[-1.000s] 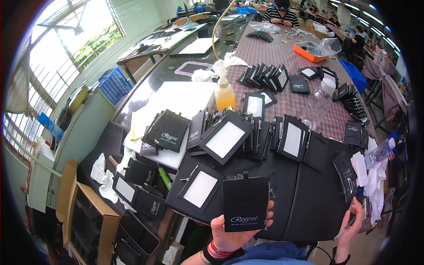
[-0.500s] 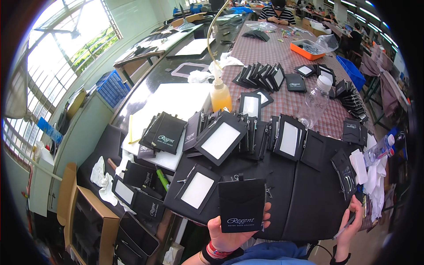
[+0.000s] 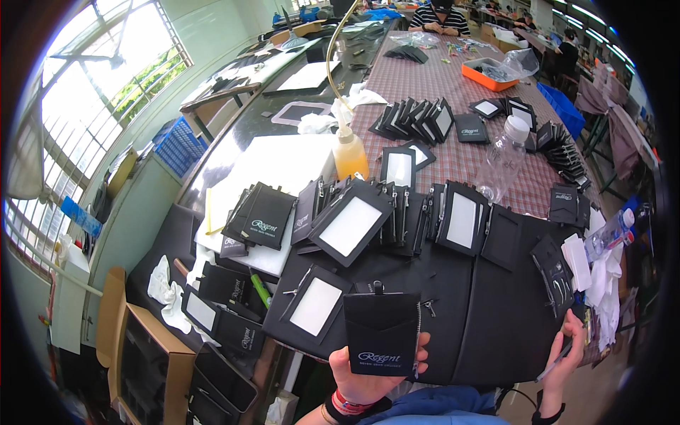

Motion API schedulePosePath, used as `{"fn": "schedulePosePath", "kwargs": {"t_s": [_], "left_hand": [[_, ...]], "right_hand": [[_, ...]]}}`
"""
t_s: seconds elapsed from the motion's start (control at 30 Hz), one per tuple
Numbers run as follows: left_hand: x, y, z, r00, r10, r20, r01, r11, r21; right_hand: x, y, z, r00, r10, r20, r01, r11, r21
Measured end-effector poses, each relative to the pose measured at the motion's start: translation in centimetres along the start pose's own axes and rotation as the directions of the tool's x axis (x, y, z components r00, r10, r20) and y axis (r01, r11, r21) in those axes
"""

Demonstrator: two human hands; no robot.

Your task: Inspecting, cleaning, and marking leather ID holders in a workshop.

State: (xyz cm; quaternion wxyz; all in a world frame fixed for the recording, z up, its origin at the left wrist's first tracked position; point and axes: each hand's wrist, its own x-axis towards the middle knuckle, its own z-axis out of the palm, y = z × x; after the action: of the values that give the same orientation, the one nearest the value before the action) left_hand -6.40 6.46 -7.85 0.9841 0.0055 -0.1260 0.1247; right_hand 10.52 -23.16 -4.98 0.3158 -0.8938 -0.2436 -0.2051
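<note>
Held upright in my left hand (image 3: pixel 365 382), a black card holder (image 3: pixel 379 326) shows its pocketed face, pale logo, side zipper and top loop. My right hand (image 3: pixel 563 350), at the lower right, has its fingers curled around a thin grey tool (image 3: pixel 551 365). Just beyond the held holder lies another holder with a white window (image 3: pixel 315 308) on the black padded mat (image 3: pixel 489 333). A dense row of similar holders (image 3: pixel 350 223) spreads across the mat's back edge, and another holder (image 3: pixel 549 273) rests near my right hand.
A squeeze bottle of amber liquid (image 3: pixel 350 159) and a clear bottle (image 3: pixel 503 159) stand among holder piles. An open cardboard box (image 3: pixel 173 340) is at lower left, white cloths (image 3: pixel 605 297) at right, an orange tray (image 3: pixel 489 83) farther back. A person in stripes (image 3: pixel 439 21) sits opposite.
My left hand and the card holder in it have shifted slightly left and down. My right hand has barely moved.
</note>
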Motion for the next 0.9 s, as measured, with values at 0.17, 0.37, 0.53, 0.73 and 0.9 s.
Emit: {"fn": "schedulePosePath", "kwargs": {"t_s": [0.17,0.37,0.53,0.73,0.9], "left_hand": [[-0.36,0.47,0.33,0.999,-0.021,-0.041,0.015,0.990,-0.140],[-0.10,0.77,0.90,0.997,-0.014,-0.076,0.006,0.995,-0.097],[-0.04,0.72,0.81,0.997,-0.006,-0.081,-0.003,0.994,-0.112],[0.04,0.76,0.87,0.997,-0.006,-0.074,-0.002,0.993,-0.114],[0.11,0.75,0.90,0.998,0.005,-0.066,-0.013,0.992,-0.125]], "right_hand": [[-0.07,0.38,0.11,1.000,-0.008,-0.014,0.008,1.000,0.020],[0.05,0.00,0.04,1.000,-0.003,-0.016,0.004,1.000,0.022],[0.25,-0.35,-0.09,1.000,0.019,-0.003,-0.019,1.000,0.007],[0.17,-0.35,-0.19,1.000,0.024,-0.005,-0.024,1.000,-0.008],[0.20,-0.30,-0.11,1.000,0.018,-0.009,-0.018,1.000,-0.012]]}}
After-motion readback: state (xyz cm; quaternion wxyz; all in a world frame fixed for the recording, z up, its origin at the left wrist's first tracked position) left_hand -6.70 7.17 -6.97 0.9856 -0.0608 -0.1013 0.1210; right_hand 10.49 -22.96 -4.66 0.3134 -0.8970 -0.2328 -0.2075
